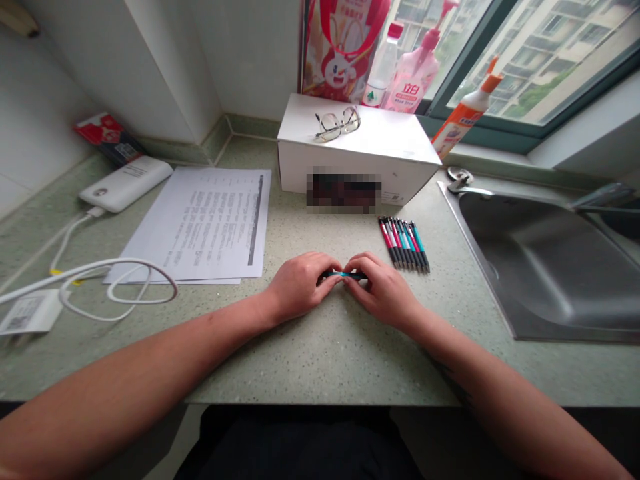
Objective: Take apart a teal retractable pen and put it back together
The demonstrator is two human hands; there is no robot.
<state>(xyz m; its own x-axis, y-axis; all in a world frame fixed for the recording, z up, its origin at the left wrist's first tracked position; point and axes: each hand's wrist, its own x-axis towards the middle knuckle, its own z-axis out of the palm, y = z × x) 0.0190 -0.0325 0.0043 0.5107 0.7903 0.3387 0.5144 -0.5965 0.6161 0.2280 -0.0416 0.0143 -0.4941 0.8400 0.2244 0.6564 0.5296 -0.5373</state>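
Observation:
My left hand [299,285] and my right hand [381,288] meet at the middle of the green speckled counter [320,347]. Both have their fingers pinched on one pen [345,275] with a black and teal barrel, held level between them just above the counter. A row of several pens [404,243], red and teal with black grips, lies side by side on the counter just right of my right hand.
A white box [350,160] with eyeglasses [338,123] on top stands behind my hands. Printed sheets [205,223], a power bank [126,182] and a white cable [115,287] lie at the left. A steel sink [550,267] is at the right; bottles [415,73] stand by the window.

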